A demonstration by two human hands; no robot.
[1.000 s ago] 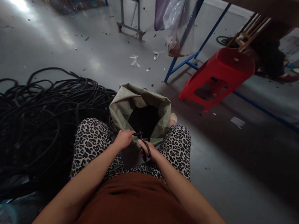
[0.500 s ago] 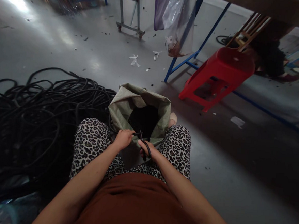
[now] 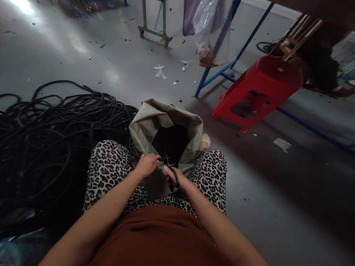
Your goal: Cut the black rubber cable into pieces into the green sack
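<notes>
Black cord: ran sideways from left hand toward scissors, right by the sack's near rim
Left hand: had it pinched, so kinda the closer one
Right hand: gripped the scissors

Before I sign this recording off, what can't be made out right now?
All in the head view:
- Inside the sack: deep shadow hides what the dark contents are.
- The left hand's grip: hidden behind the hand itself.
- Part of the scissors: covered by the right hand.
- Another person's upper body: hidden by the tabletop.
- Bluish item, lower left: cut off by the edge.
</notes>
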